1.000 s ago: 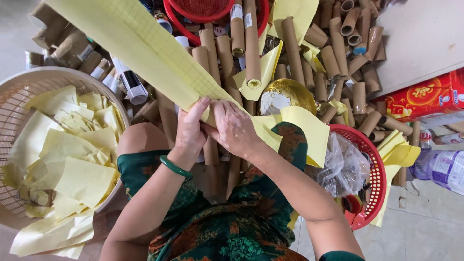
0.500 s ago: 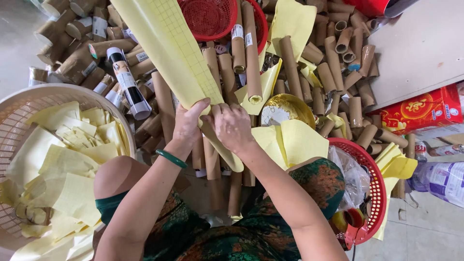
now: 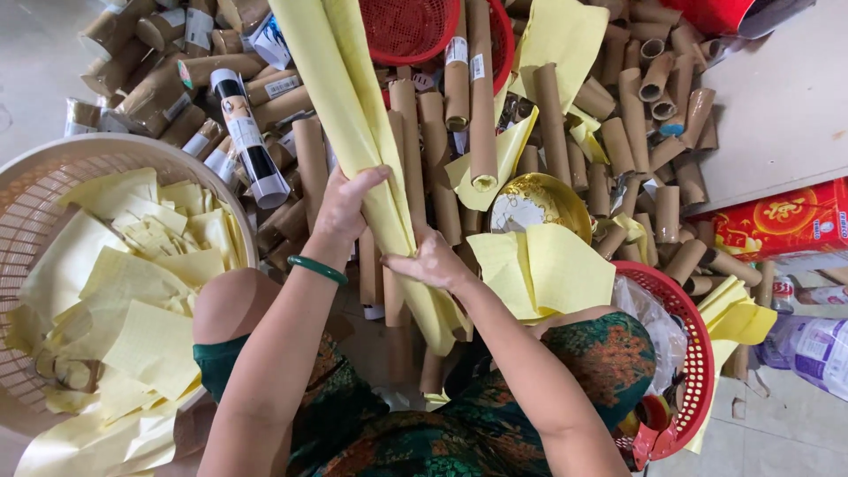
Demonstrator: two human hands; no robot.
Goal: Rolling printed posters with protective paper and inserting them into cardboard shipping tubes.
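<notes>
A long yellow paper sheet, curled lengthwise into a loose roll, runs from the top of the view down between my knees. My left hand, with a green bangle on the wrist, grips its left edge. My right hand presses its right side lower down, fingers wrapped on the paper. Under the roll lies a heap of brown cardboard tubes. A folded yellow sheet rests on my right knee.
A beige basket at left holds several yellow paper pieces. A red basket with a plastic bag sits at right, another red basket at top. A gold bowl, a red box and a white board lie nearby.
The yellow sheet has narrowed from a flat strip into a tighter roll and swung more upright. My hands have moved apart along it, left higher, right lower.
</notes>
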